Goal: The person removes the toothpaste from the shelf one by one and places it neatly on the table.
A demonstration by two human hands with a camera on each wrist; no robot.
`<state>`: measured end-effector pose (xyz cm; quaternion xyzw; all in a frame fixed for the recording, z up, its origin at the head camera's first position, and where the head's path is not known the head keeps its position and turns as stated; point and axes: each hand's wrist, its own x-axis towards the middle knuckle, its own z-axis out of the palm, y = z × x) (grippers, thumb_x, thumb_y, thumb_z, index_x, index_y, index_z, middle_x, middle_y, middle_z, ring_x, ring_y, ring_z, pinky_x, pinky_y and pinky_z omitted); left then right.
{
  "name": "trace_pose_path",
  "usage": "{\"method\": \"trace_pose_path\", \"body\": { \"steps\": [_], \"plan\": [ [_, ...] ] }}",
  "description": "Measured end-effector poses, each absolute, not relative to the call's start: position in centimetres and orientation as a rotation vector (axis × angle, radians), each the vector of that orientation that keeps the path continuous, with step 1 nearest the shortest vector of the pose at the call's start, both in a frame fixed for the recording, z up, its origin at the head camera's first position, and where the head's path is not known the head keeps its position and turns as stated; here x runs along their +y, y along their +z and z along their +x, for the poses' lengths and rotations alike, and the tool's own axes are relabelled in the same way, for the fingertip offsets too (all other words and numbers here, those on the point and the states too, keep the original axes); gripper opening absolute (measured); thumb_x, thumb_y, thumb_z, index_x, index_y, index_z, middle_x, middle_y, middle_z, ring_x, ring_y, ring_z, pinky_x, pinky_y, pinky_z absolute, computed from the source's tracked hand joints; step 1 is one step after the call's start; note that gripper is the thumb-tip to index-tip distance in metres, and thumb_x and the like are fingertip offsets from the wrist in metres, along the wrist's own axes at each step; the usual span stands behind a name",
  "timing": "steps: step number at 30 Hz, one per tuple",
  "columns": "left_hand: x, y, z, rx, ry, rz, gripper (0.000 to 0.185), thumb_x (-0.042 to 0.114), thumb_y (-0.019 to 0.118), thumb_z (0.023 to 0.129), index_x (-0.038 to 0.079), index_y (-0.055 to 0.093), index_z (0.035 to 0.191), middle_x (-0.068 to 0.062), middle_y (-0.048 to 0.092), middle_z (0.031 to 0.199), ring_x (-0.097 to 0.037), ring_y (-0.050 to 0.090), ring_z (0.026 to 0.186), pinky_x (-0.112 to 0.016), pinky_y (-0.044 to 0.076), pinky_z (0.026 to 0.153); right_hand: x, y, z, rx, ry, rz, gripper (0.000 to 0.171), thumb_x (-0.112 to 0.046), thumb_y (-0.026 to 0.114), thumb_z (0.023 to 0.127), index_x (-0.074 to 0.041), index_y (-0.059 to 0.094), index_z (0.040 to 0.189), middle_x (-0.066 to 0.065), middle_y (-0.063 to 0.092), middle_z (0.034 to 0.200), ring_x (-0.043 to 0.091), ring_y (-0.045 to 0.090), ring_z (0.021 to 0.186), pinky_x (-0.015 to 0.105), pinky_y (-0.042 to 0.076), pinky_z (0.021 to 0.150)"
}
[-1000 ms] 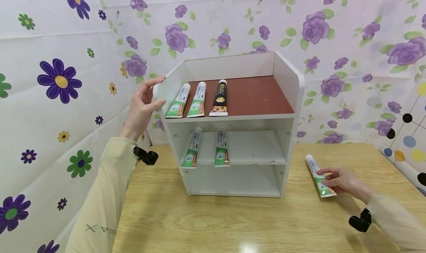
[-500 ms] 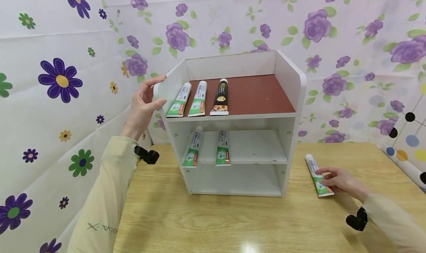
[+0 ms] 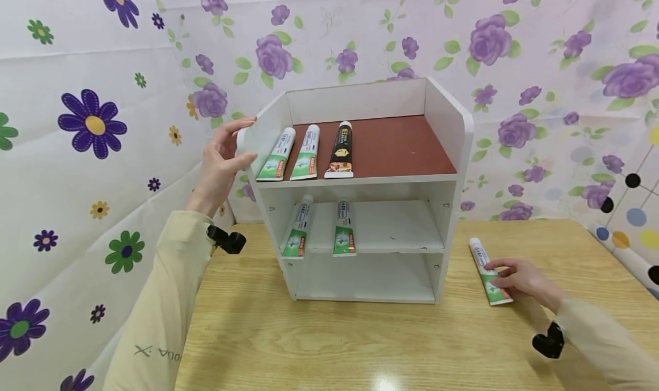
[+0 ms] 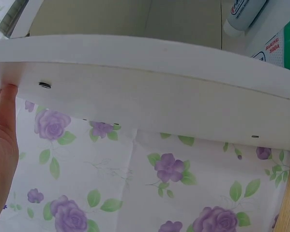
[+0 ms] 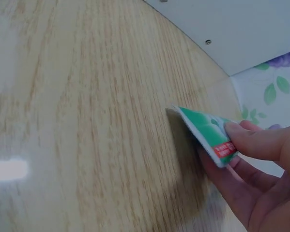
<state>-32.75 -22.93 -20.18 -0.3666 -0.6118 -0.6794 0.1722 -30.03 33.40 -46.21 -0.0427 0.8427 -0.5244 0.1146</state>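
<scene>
A white three-tier shelf stands on a wooden table. My left hand holds the front edge of its left side panel, fingers over the top corner and thumb on the edge. The left wrist view shows the panel from below, with my left hand against it. To the right of the shelf, my right hand pinches the crimped end of a white-and-green toothpaste tube lying on the table. In the right wrist view the tube's end sits between the thumb and fingers of that hand.
On the brown top shelf lie two white-green tubes and a black tube. Two more tubes lie on the middle shelf. The bottom shelf holds nothing. Flowered cloth hangs behind and at left.
My right hand and the tube have shifted slightly left, toward the shelf. The left hand has stayed on the side panel.
</scene>
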Motion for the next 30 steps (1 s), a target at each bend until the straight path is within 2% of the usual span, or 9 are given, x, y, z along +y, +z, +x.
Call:
{"method": "trace_pose_path", "body": {
  "steps": [4,11,18,22,26,30],
  "plan": [
    [-23.0,-20.2,-32.8,-1.727,-1.943,-1.052,0.052,-0.020,0.050,0.075,0.005,0.053,0.120,-0.013,0.038,0.135,-0.029,0.034,0.120,-0.032,0.039,0.089,33.2,-46.3,-30.0,2.520,-1.493,-0.154,0.043,-0.004,0.066,0.081,0.012,0.049,0.117,0.017,0.055,0.094,0.022,0.054,0.074,0.034,0.048,0.059],
    [-22.9,-20.2,-32.8,-1.729,-1.955,-1.047,0.052,-0.020,0.050,0.075,0.005,0.052,0.121,-0.013,0.038,0.135,-0.030,0.034,0.119,-0.032,0.040,0.087,33.1,-46.7,-29.8,2.530,-1.500,-0.224,0.043,-0.004,0.064,0.082,0.013,0.047,0.117,0.013,0.054,0.083,0.022,0.050,0.060,0.035,0.046,0.053],
    [-23.0,-20.2,-32.7,-1.726,-1.964,-1.038,0.052,-0.021,0.049,0.075,0.004,0.053,0.121,-0.013,0.037,0.135,-0.029,0.033,0.121,-0.032,0.039,0.089,33.5,-46.9,-30.0,2.582,-1.481,-0.291,0.041,-0.003,0.067,0.080,0.012,0.049,0.114,0.017,0.053,0.091,0.024,0.049,0.065,0.036,0.046,0.053],
    [-23.0,-20.2,-32.7,-1.731,-1.956,-1.031,0.052,-0.020,0.050,0.075,0.005,0.052,0.121,-0.013,0.037,0.135,-0.030,0.034,0.120,-0.033,0.039,0.088,33.7,-46.9,-30.2,2.593,-1.499,-0.312,0.040,-0.002,0.067,0.079,0.012,0.050,0.112,0.014,0.052,0.086,0.022,0.049,0.062,0.033,0.045,0.051],
    [-23.1,-20.1,-32.7,-1.724,-1.957,-1.039,0.052,-0.020,0.050,0.075,0.005,0.053,0.121,-0.013,0.037,0.135,-0.030,0.034,0.120,-0.032,0.040,0.088,33.9,-47.0,-30.2,2.614,-1.492,-0.364,0.038,-0.001,0.067,0.079,0.014,0.050,0.109,0.018,0.054,0.089,0.021,0.051,0.067,0.032,0.046,0.052],
    [-23.0,-20.2,-32.8,-1.736,-1.954,-1.040,0.052,-0.019,0.051,0.076,0.005,0.052,0.122,-0.012,0.037,0.135,-0.029,0.033,0.120,-0.032,0.040,0.088,34.6,-46.2,-30.2,2.685,-1.431,-0.422,0.039,-0.002,0.067,0.080,0.016,0.051,0.110,0.028,0.054,0.099,0.030,0.054,0.082,0.033,0.049,0.059]
  ]
}}
